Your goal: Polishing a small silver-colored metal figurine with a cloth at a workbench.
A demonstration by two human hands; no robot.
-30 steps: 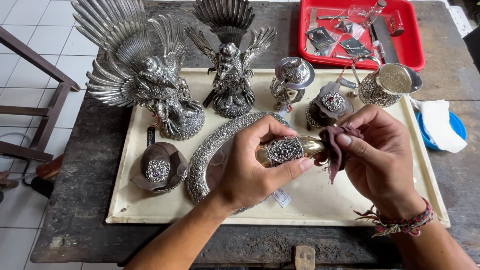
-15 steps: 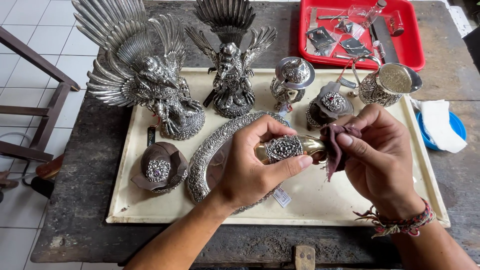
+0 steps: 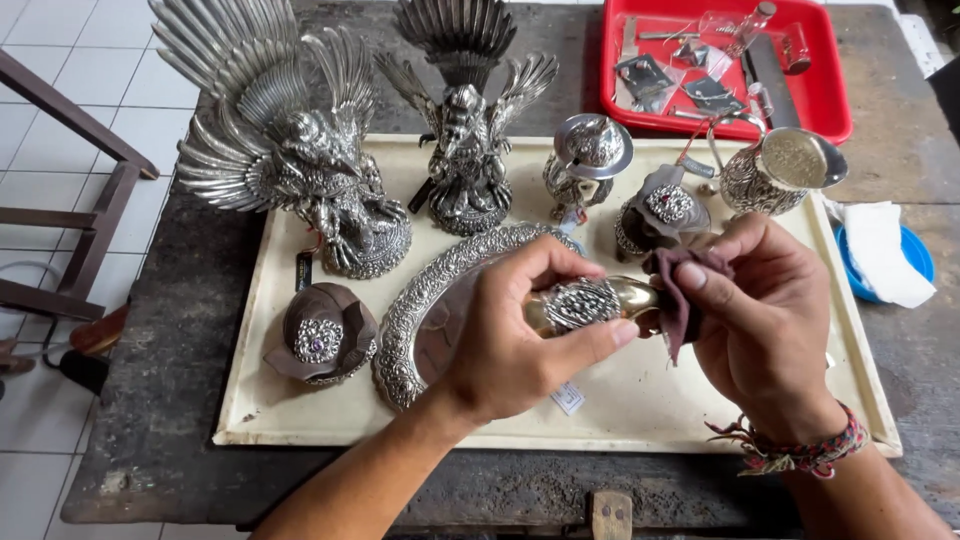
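Observation:
My left hand (image 3: 515, 340) grips a small brass-coloured piece with a silver filigree band (image 3: 585, 303), held above the cream tray (image 3: 620, 400). A dark maroon cloth (image 3: 675, 290) is pinched in my right hand (image 3: 765, 325) and pressed against the end of that piece. Under my left hand lies an embossed oval silver plate (image 3: 420, 310), partly hidden.
On the tray stand two winged silver bird statues (image 3: 290, 160) (image 3: 465, 120), a lidded silver pot (image 3: 590, 160), a dark jewelled box (image 3: 322, 335), another (image 3: 660, 210) and a silver cup (image 3: 775, 170). A red tray (image 3: 825, 95) with small tools sits behind; a blue dish with white tissue (image 3: 885, 255) is right.

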